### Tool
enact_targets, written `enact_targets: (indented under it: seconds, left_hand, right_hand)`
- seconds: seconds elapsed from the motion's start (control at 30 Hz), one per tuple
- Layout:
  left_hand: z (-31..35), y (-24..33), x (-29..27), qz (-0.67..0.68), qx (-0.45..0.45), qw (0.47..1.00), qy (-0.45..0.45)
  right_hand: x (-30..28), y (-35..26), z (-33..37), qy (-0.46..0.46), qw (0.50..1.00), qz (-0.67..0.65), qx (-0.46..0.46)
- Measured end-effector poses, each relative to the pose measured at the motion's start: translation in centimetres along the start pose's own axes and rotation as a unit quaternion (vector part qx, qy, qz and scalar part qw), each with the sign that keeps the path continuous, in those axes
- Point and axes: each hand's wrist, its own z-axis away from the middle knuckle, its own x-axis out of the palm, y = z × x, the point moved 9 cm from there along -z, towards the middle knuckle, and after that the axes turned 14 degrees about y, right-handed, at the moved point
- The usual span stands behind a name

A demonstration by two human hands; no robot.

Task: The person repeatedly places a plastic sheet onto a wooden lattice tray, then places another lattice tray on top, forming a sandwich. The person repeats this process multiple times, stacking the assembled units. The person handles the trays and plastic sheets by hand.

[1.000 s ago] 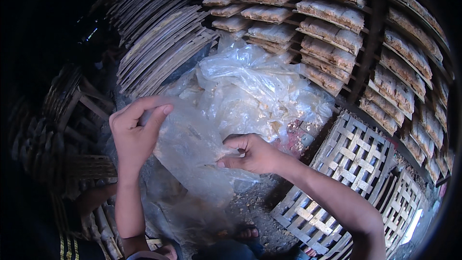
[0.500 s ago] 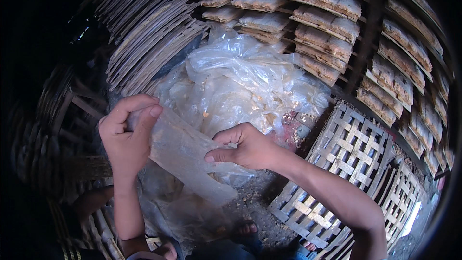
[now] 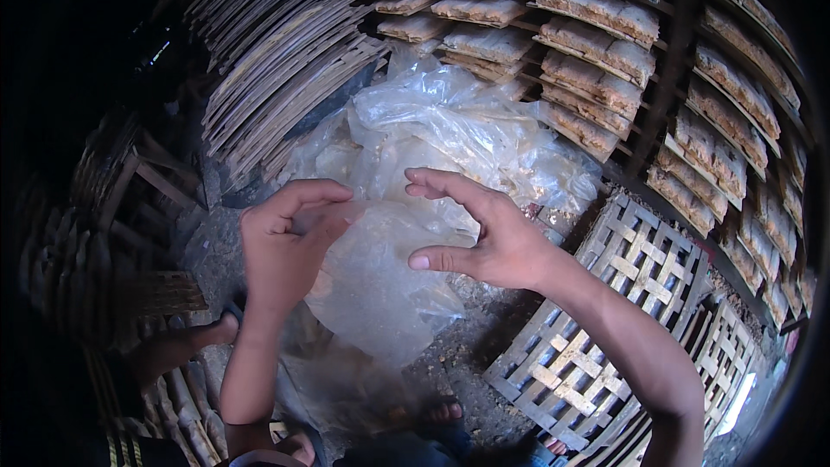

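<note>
A thin, cloudy plastic sheet [image 3: 372,303] hangs in front of me, spread downward over the floor. My left hand [image 3: 285,246] pinches its upper edge between thumb and fingers. Just right of the sheet is my right hand [image 3: 506,238], thumb and fingers spread wide apart, with nothing visibly gripped. Behind both hands lies a heap of crumpled clear plastic [image 3: 458,125], with yellowish crumbs on it.
Racks hold several crusted slabs [image 3: 596,35] on thin boards at back right. Stacked slatted trays [image 3: 285,78] stand at back left. Woven bamboo trays [image 3: 631,277] are piled at right. Another person's bare limb [image 3: 186,346] shows at left. Crumbs dot the floor [image 3: 458,355].
My right hand has let go of the plastic sheet and opened, moving up and right. My left hand has shifted right with the sheet, which now hangs more spread out.
</note>
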Motion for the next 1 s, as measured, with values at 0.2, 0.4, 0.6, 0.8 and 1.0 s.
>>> enact_targets:
  seconds: [0.2, 0.4, 0.6, 0.8, 1.0]
  left_hand:
    - [1.4, 0.1, 3.0, 0.059, -0.065, 0.993, -0.076]
    - [3.2, -1.2, 5.4, 0.018, -0.093, 0.983, -0.159]
    - [3.4, -1.3, 5.0, 0.017, -0.050, 0.985, -0.166]
    - [4.5, -2.7, 3.7, -0.036, -0.003, 0.978, -0.203]
    - [7.4, -7.0, 3.4, -0.083, 0.008, 0.977, -0.198]
  right_hand:
    - [-2.9, -5.7, -3.4, 0.025, 0.999, 0.033, 0.008]
    - [-5.7, -8.5, -3.1, 0.042, 0.980, 0.144, -0.134]
    - [-8.8, -9.9, -3.0, 0.060, 0.975, 0.174, -0.125]
    - [-13.1, -8.2, -2.8, 0.123, 0.982, 0.136, -0.051]
    - [-15.6, -8.0, -2.9, 0.157, 0.980, 0.115, -0.051]
